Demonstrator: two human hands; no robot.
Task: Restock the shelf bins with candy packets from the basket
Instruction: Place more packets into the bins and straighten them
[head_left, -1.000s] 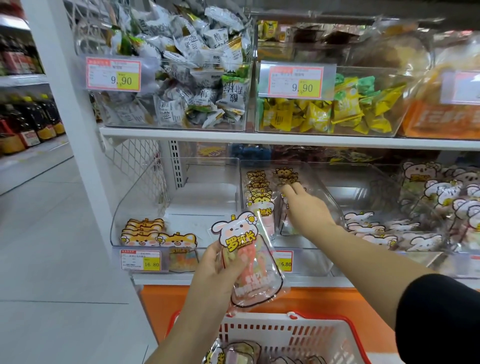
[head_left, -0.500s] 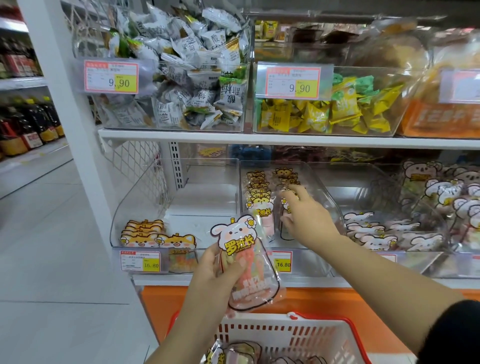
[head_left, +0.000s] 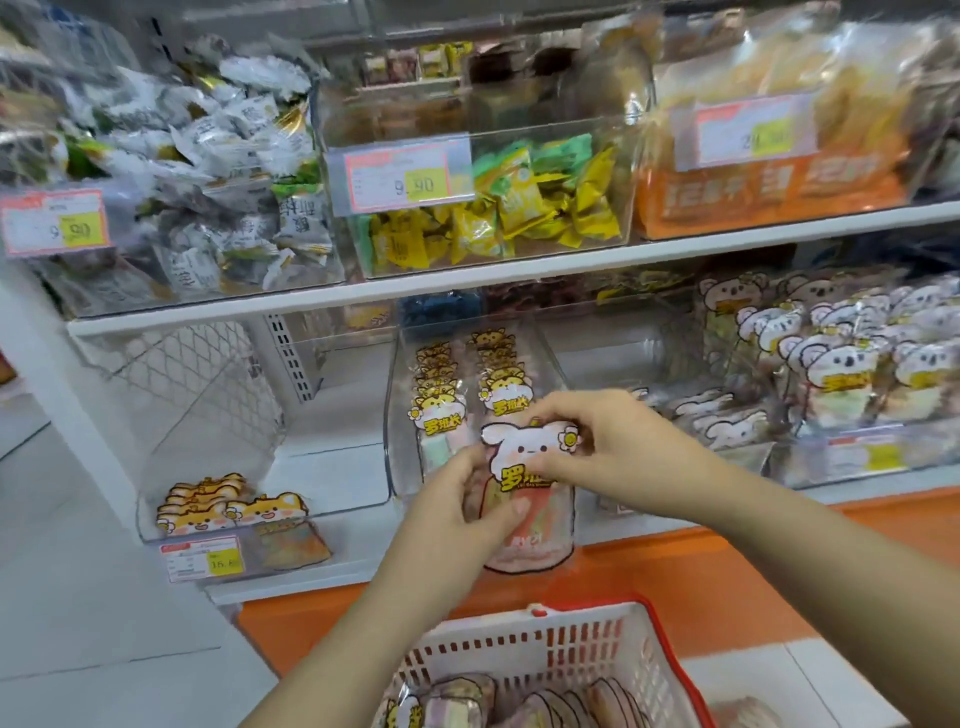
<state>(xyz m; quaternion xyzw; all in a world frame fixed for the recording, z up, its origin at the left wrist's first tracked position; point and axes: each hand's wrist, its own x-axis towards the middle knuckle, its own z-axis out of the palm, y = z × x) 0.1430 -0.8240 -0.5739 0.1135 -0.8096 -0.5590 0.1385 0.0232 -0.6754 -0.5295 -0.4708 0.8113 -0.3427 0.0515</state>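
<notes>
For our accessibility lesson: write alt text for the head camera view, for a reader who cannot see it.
The left hand and right hand hold a bunny-faced candy packet before a clear shelf bin of similar packets. A white basket with more packets sits below.

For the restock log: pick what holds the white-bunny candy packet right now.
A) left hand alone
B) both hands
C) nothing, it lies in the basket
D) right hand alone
B: the left hand grips the lower side of the candy packet while the right hand pinches its top edge.
</notes>
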